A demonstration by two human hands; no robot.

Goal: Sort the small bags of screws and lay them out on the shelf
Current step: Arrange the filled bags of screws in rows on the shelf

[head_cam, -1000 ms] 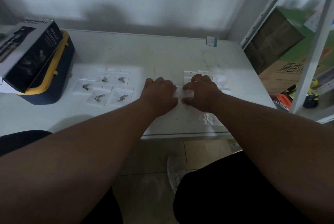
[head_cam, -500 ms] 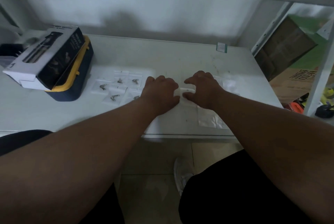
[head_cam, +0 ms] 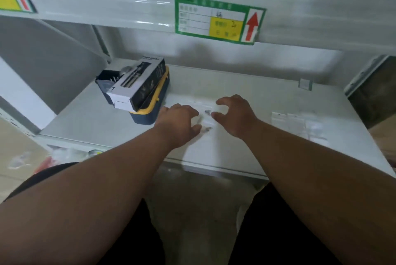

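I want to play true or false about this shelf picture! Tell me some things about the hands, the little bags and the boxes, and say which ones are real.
1. Both hands, the left hand and the right hand, are over the white shelf board. True.
2. The black and white cardboard box lies on top of the dark blue case with the yellow rim. True.
3. The pile of small clear plastic bags lies left of both hands. False: it lies to the right of the right hand.
4. The green-bordered label with the red arrow sticks on the floor. False: it is on the front edge of the upper shelf.
5. The right hand is a closed fist. False: its fingers are spread and curled.
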